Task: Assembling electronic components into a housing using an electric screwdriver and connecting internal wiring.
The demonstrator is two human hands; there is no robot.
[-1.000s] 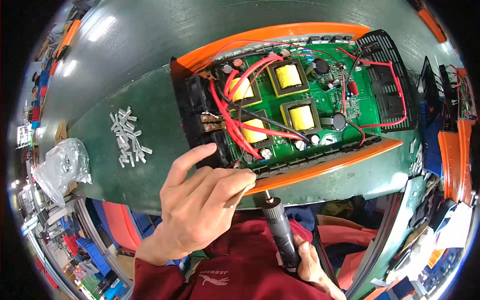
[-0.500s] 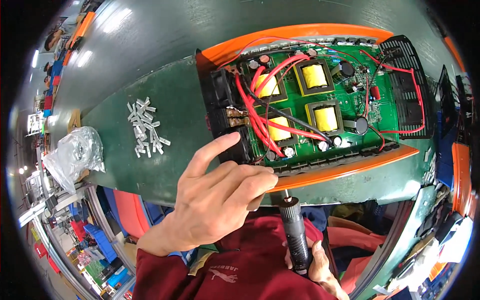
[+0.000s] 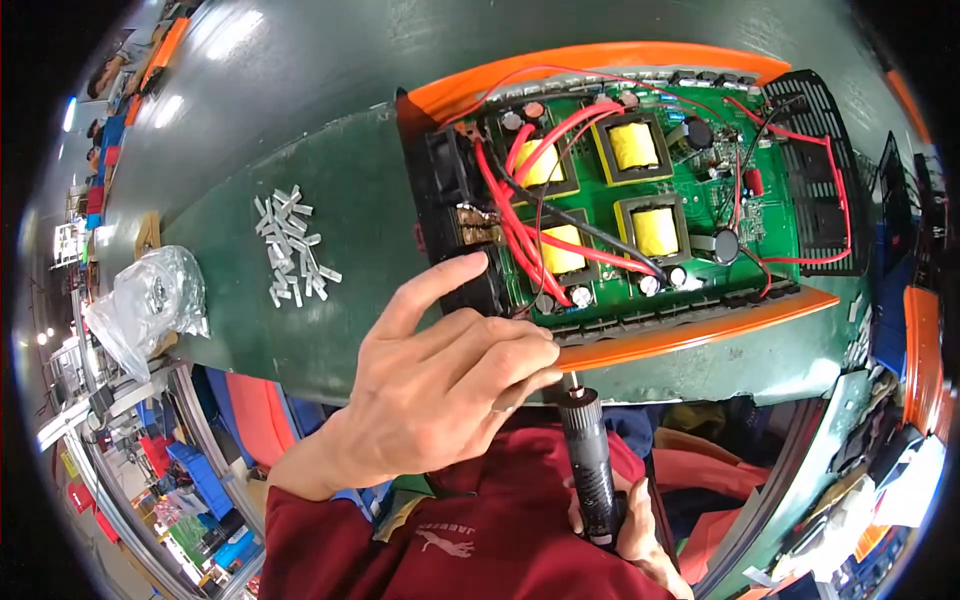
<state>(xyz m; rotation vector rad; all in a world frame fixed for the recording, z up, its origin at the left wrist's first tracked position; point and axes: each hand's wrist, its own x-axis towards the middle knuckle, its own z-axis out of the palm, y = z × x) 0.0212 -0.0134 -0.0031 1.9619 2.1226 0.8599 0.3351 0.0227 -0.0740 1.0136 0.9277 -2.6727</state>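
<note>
An orange metal case (image 3: 690, 337) lies open on the green workbench, showing a green circuit board (image 3: 600, 205) with yellow-wound transformers (image 3: 656, 233) and thick red wires (image 3: 515, 225). My left hand (image 3: 440, 385) is at its near left corner, forefinger stretched onto the black end panel (image 3: 478, 285). The other fingers are bent against the near orange wall, and the thumb is mostly hidden. Below that wall, my right hand (image 3: 640, 530) is wrapped round a black electric screwdriver (image 3: 588, 455). Its bit points up at the wall beside my left fingertips; the contact point is hard to make out.
Several small silvery clips or strips (image 3: 290, 245) lie in a loose pile left of the case. A clear plastic bag (image 3: 150, 305) sits near the bench's left edge. Another orange panel (image 3: 920, 345) stands at the far right. Shelving with blue bins (image 3: 200, 480) is at lower left.
The case has shifted very slightly in the picture, and my left hand with it. The screwdriver stays under the near wall, in the right hand throughout.
</note>
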